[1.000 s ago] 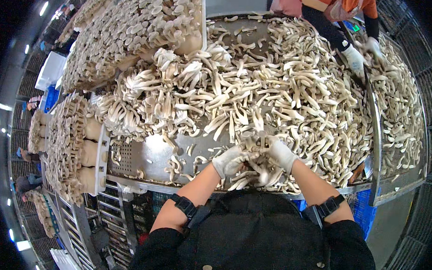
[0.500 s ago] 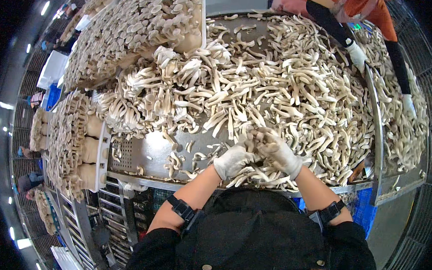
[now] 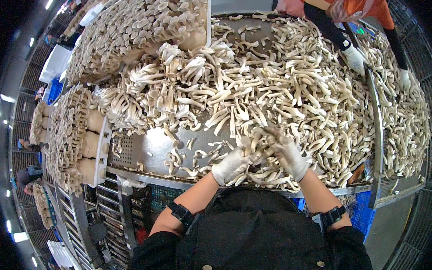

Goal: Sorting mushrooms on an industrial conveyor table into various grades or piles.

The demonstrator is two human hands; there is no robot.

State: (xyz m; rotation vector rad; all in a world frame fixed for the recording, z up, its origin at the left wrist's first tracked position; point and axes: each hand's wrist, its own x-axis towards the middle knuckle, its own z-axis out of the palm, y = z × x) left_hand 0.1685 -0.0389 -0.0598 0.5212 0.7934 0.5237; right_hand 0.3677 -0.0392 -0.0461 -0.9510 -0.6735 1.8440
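Loose pale mushrooms with long stems cover much of the steel table before me. My left hand, in a white glove with soiled fingertips, is closed around mushrooms near the table's front edge. Just beside it my right hand, gloved alike, reaches in over the same mushrooms; its fingers are smeared by motion, so its grip is unclear. What lies between the two hands is partly hidden. Whole mushroom clusters lie farther left on the table.
Trays of uncut mushrooms stand at the far left, and another white tray nearer. A metal divider crosses the right side. Beyond it, a co-worker's gloved hands reach into mushrooms. A blue crate sits below the front edge.
My hands have moved slightly apart, the right fingers shifting over the mushrooms. One of the co-worker's hands has drawn back toward the far side.
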